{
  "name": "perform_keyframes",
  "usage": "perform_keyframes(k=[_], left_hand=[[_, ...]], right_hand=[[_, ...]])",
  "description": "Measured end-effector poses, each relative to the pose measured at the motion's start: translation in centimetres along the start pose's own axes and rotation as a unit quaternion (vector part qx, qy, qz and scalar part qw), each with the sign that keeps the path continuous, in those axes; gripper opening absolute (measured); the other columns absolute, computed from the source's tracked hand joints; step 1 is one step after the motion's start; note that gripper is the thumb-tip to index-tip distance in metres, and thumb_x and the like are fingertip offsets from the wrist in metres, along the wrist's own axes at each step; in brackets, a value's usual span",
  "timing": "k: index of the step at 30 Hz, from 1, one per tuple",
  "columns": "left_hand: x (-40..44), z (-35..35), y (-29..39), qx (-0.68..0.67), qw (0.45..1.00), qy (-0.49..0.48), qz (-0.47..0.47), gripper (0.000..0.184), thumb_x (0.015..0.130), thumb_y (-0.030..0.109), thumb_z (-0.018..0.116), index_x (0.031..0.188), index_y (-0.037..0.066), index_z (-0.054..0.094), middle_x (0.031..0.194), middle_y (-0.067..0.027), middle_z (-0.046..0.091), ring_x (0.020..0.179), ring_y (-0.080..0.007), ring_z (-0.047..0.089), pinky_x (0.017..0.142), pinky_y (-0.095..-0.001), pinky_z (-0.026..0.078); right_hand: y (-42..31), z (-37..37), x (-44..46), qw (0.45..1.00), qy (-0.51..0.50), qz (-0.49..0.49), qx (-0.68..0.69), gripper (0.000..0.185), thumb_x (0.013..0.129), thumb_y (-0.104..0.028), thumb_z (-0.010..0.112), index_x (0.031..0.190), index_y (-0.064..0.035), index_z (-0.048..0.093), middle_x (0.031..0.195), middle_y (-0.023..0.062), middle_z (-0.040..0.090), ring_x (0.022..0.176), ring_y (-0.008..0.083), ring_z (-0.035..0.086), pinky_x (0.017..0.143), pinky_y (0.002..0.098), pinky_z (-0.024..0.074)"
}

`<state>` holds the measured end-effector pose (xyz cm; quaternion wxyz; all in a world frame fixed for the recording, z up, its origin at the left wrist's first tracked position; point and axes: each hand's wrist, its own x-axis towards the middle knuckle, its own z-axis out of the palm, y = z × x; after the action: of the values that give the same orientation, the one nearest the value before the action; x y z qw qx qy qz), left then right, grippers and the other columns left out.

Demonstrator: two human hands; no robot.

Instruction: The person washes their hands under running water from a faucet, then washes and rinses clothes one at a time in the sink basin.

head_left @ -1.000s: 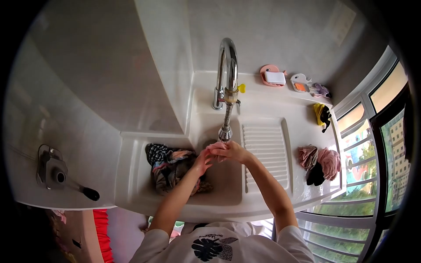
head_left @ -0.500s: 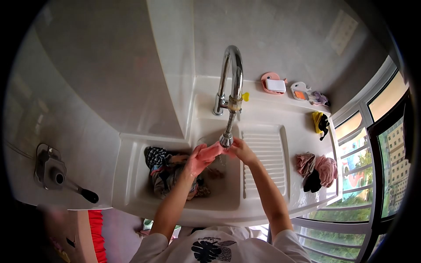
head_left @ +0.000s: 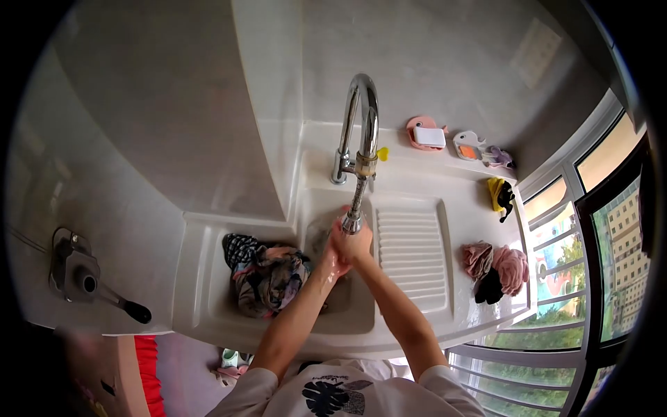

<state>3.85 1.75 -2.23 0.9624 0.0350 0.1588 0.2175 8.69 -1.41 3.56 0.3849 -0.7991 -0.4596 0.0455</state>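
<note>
Head view — faucet nozzle (head_left: 351, 223) hangs over left hand (head_left: 335, 254) and right hand (head_left: 358, 244), clasped.

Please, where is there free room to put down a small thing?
Bare: the washboard beside the basin, and the counter between yellow cloth and pink cloths. Crowded: the basin's other side, heaped with clothes, and under the faucet, where both hands meet.

Daylight from right-hand windows (head_left: 615, 240) | left wall (head_left: 139, 132) dim | faucet (head_left: 371, 118) glints | fisheye bowing, black corners

Left hand (head_left: 335, 258) seems partly hidden.
</note>
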Motion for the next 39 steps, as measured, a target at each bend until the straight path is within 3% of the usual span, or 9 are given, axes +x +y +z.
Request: perform_keyframes(k=[8,10,12,17,18,25,28,34,39], left_hand=[[0.8,-2.3,1.5,0.062,0.998,-0.007,0.004,0.032,0.092,0.040,0.046,0.099,0.012,0.060,0.090,-0.0030,0.063,0.084,-0.0127,0.060,0.072,-0.0289,0.051],[0.9,-0.9,1.9,-0.074,0.877,-0.453,-0.145,0.035,0.093,0.041,0.044,0.100,0.010,0.059,0.089,-0.0037,0.062,0.082,-0.0136,0.060,0.070,-0.0315,0.052],[-1.1,2.8,1.3,0.078,0.994,0.075,0.000,0.036,0.094,0.043,0.043,0.095,0.011,0.059,0.082,-0.0025,0.059,0.075,-0.0120,0.057,0.065,-0.0300,0.049],[2.2,-4.0,2.7,0.072,0.992,-0.095,-0.047,0.035,0.092,0.045,0.047,0.073,0.016,0.050,0.064,0.0024,0.048,0.058,-0.0119,0.049,0.054,-0.0242,0.041],[-2.1,5.7,1.8,0.074,0.971,0.227,0.010,0.038,0.091,0.045,0.048,0.066,0.016,0.045,0.062,0.0015,0.048,0.053,-0.0131,0.047,0.048,-0.0260,0.037],[-1.2,3.3,5.5,-0.094,0.901,-0.416,-0.082,0.028,0.091,0.033,0.047,0.102,0.008,0.053,0.102,-0.0096,0.059,0.091,-0.0229,0.059,0.074,-0.0334,0.049],[-4.3,2.0,5.9,0.105,0.989,-0.054,0.091,0.032,0.090,0.032,0.049,0.109,0.006,0.052,0.112,-0.0119,0.057,0.106,-0.0253,0.056,0.088,-0.0382,0.047],[-3.5,-0.7,5.2,0.230,0.962,-0.061,0.131,0.042,0.090,0.034,0.055,0.117,0.002,0.053,0.111,-0.0103,0.060,0.103,-0.0205,0.058,0.086,-0.0364,0.049],[1.5,-4.7,3.2,0.113,0.971,-0.207,0.042,0.037,0.092,0.039,0.049,0.114,0.010,0.056,0.104,-0.0040,0.061,0.094,-0.0141,0.058,0.081,-0.0290,0.048]], right_hand=[[-0.3,-0.5,0.9,0.997,-0.032,-0.015,-0.074,0.013,0.075,-0.021,0.059,0.070,-0.0088,0.059,0.067,0.0147,0.059,0.065,0.0369,0.059,0.055,0.0417,0.0477],[0.4,-1.4,1.7,0.998,0.030,0.044,0.036,0.022,0.074,-0.029,0.060,0.077,-0.0071,0.061,0.072,0.0150,0.062,0.067,0.0371,0.060,0.060,0.0445,0.0483],[0.5,0.7,0.3,0.993,0.040,0.064,-0.088,0.023,0.074,-0.029,0.058,0.079,-0.0068,0.062,0.073,0.0168,0.062,0.066,0.0367,0.061,0.061,0.0438,0.0493],[0.8,0.0,-2.1,0.992,0.022,-0.120,-0.025,0.018,0.068,-0.020,0.065,0.081,-0.0078,0.065,0.068,0.0167,0.062,0.057,0.0346,0.060,0.053,0.0421,0.0489],[2.3,1.4,-1.0,0.998,0.065,0.012,-0.024,0.018,0.072,-0.023,0.066,0.080,-0.0071,0.064,0.074,0.0191,0.062,0.053,0.0379,0.057,0.051,0.0420,0.0482],[4.7,-2.2,-1.6,0.733,-0.137,0.303,0.594,0.030,0.088,-0.027,0.060,0.105,-0.0022,0.055,0.083,0.0122,0.062,0.067,0.0225,0.063,0.057,0.0333,0.0523],[6.9,-3.3,-2.3,0.690,-0.244,0.287,0.618,0.025,0.092,-0.021,0.055,0.109,-0.0034,0.053,0.085,0.0080,0.062,0.071,0.0181,0.062,0.061,0.0312,0.0531],[4.9,-4.1,-1.1,0.661,-0.106,0.217,0.711,0.018,0.091,-0.020,0.056,0.102,-0.0065,0.054,0.077,0.0040,0.059,0.059,0.0126,0.055,0.051,0.0253,0.0467],[-2.5,-1.7,-3.3,0.956,0.059,-0.241,0.157,0.013,0.085,-0.018,0.058,0.093,-0.0093,0.053,0.080,0.0125,0.060,0.062,0.0281,0.059,0.054,0.0366,0.0475]])
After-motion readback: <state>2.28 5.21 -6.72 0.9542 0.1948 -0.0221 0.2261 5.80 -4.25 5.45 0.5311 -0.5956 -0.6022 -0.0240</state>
